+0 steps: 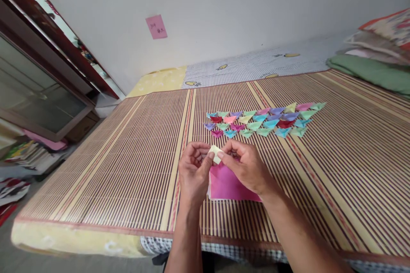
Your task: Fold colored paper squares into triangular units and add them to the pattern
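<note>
Holding a small pale yellow paper (pixel 215 154) between two bare hands, in front of the person's body and above a striped mat (pixel 153 158). The paper is turned cornerwise, one corner pointing up, and sits in the narrow gap between the thumbs. The left hand (pixel 194 170) pinches it at the left: the left thumb (pixel 207 163) lies across the near face, with no gap seen between thumb and paper, while the other fingers curl loosely behind and beside it. The right hand (pixel 248 166) grips from the opposite side — the right thumb (pixel 227 160) presses on the right corner, and the bent fingers stand above and behind; their exact contact with the far side cannot be told.

Just below the paper, partly covered by the right hand, lies a stack of sheets (pixel 232 183) with a magenta sheet uppermost. Beyond the hands, folded paper boats (pixel 255 126) in blue, green, pink, red, purple and yellow stand in close, slanting rows on the mat. At the far right rests a folded green cloth (pixel 368 70); a pink note (pixel 156 27) with handwriting — tilted slightly — is fixed to the pale wall (pixel 224 4).
</note>
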A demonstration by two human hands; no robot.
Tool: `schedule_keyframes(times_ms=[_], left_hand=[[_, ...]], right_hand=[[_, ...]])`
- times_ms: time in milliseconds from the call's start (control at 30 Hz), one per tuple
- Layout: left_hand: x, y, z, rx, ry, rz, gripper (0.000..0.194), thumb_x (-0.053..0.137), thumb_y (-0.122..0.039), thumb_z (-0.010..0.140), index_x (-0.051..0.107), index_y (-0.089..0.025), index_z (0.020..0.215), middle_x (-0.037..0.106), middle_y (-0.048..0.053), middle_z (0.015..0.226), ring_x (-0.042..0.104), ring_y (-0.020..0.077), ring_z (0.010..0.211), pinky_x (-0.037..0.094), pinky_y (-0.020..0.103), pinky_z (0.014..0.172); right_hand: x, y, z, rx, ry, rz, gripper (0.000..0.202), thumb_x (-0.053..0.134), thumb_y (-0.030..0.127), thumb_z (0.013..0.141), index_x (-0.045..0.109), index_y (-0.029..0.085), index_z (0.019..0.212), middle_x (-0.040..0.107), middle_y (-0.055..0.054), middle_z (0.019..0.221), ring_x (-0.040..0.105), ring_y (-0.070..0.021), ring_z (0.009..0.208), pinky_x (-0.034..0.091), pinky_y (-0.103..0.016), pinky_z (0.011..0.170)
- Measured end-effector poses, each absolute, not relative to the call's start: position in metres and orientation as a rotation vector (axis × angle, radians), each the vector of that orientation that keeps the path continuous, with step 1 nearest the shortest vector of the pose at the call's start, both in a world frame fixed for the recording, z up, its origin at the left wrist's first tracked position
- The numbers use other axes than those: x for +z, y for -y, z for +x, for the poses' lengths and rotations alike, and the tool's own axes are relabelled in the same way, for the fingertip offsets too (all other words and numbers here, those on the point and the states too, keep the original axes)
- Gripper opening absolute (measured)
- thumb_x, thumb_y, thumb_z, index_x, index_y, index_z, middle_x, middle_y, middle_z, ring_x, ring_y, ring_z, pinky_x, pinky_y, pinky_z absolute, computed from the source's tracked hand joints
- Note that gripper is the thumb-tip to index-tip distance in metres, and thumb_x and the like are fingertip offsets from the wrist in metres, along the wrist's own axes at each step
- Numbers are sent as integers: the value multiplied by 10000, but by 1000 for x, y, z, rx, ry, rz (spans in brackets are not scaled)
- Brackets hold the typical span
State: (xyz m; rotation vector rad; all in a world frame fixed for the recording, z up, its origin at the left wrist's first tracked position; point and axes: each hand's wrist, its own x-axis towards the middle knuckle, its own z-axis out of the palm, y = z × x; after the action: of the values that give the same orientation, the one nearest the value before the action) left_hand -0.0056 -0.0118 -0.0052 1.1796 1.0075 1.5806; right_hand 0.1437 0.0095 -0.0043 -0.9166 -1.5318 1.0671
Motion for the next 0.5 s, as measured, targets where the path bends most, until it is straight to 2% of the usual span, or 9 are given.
schedule_keyframes(times_ms=[133,267,333,500], left_hand=[[-3,11,-6,1583,-980,1107,304,818,-203,839,666,-201,1102,711,-30,736,641,103,638,524,208,637],[-3,11,-8,1468,-1016,1109,123,808,-253,852,735,-158,879,690,-11,692,621,89,620,494,189,611],[-3,11,-8,1447,-1036,1143,150,792,-279,868,738,-153,807,681,-5,672,611,91,622,487,193,614],[-5,13,-8,1482,-1052,1218,173,768,-311,895,737,-174,793,685,-5,680,615,112,644,486,219,637]], right_hand=[[-4,-9,145,1150,1493,-865,198,719,311,912,654,192,768,612,28,664,545,-126,604,410,-243,551],[-4,-9,146,1150,1492,-831,214,704,326,931,647,196,771,616,26,673,549,-127,613,427,-246,566],[-3,-9,145,1114,1490,-851,214,716,320,919,645,193,762,616,26,667,550,-127,614,429,-245,568],[-4,-7,142,1078,1469,-884,234,740,320,889,632,190,727,583,36,632,523,-121,586,404,-240,541]])
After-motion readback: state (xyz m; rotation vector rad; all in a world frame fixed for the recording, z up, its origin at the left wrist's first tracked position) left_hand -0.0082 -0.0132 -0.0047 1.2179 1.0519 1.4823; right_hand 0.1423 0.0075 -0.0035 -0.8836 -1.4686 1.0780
